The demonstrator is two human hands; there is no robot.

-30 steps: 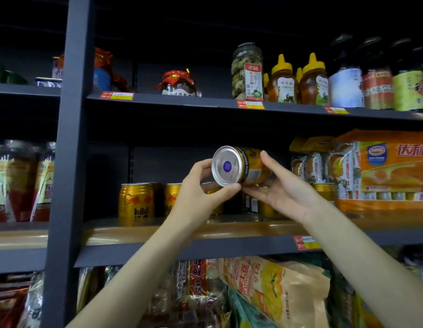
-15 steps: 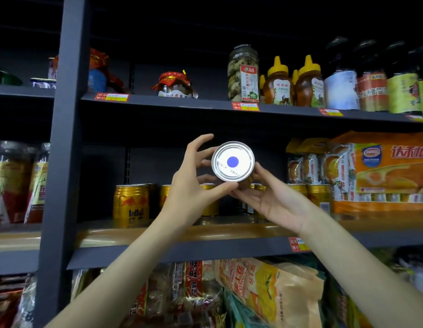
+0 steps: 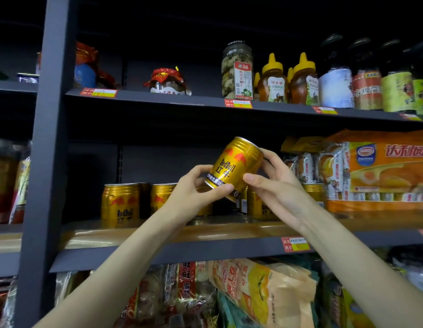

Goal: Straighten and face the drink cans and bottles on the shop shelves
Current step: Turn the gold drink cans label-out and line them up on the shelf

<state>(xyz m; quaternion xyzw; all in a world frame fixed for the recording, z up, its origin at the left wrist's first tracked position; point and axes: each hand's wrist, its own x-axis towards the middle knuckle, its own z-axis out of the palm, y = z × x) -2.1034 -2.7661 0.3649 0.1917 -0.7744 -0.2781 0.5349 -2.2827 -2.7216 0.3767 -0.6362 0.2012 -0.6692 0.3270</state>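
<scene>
**Can held off the shelf, label out**

Gold can (image 3: 234,168) tilted toward 1 o'clock above the middle shelf (image 3: 172,253). Left hand (image 3: 194,195) grips its base, right hand (image 3: 274,185) clamps the side, probably to turn the label frontward. Row of cans (image 3: 119,201) at 8 o'clock already faces out.

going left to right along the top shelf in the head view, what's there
Red foil-wrapped package → red-topped jar → tall clear jar → two honey bottles → dark bottles.
</scene>
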